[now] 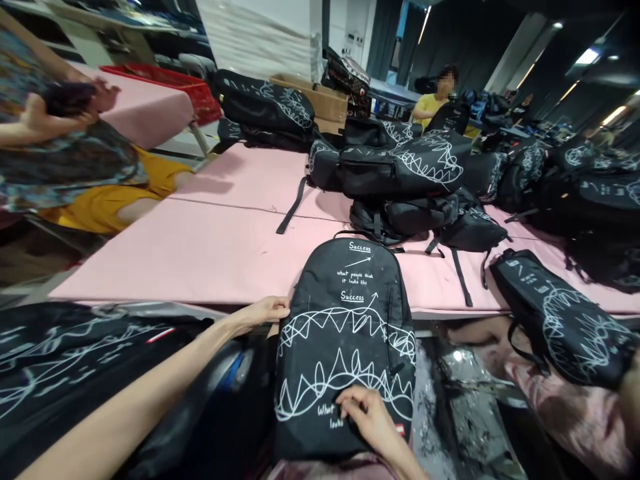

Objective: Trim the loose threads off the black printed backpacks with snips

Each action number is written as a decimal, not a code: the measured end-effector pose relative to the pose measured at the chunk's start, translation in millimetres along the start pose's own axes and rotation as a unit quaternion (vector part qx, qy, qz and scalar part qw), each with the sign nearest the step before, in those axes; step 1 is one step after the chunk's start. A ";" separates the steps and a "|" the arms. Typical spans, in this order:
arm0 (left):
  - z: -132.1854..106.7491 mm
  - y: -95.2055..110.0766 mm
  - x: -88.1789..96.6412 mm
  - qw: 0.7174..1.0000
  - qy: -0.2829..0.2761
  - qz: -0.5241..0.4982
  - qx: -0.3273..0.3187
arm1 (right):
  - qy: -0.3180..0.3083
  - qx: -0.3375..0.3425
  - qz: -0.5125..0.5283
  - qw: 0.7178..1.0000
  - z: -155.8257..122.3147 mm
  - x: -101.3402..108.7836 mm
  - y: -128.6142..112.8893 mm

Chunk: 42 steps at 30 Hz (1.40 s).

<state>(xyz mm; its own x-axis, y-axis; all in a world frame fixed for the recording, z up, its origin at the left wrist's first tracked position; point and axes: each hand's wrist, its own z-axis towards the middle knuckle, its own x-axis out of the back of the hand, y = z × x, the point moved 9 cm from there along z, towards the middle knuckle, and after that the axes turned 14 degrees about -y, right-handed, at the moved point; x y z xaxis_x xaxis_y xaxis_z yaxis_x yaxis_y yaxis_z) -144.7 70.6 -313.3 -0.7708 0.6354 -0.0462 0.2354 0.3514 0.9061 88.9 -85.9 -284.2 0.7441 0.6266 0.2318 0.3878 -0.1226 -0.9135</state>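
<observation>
A black backpack [345,327] with white scribble lines and the word "Success" lies front-up before me, its top on the pink table [210,247]. My left hand [265,311] curls round the backpack's left edge, fingers closed on it. Near the bag's bottom, my right hand [365,417] pinches something small on the front, likely a zip pull; I cannot make it out.
A second black backpack [565,320] lies at the right. Several more are piled on the table behind [405,173]. Another lies at my lower left [75,353]. A seated person [435,100] is at the back; a person's arms [50,120] show at the left. A red crate [175,83] stands beyond.
</observation>
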 end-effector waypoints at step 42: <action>36.9 45.7 26.1 0.933 0.162 -0.317 0.063 | -0.052 0.036 -0.029 0.998 7.2 -2.0 -5.1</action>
<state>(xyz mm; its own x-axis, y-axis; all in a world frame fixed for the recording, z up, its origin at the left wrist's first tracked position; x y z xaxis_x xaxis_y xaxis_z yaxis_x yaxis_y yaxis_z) -132.2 128.6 -288.6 -0.9123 0.0398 -0.4075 -0.2756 0.6763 0.6831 81.5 -81.0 -282.4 0.6600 0.7077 0.2521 0.3859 -0.0315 -0.9220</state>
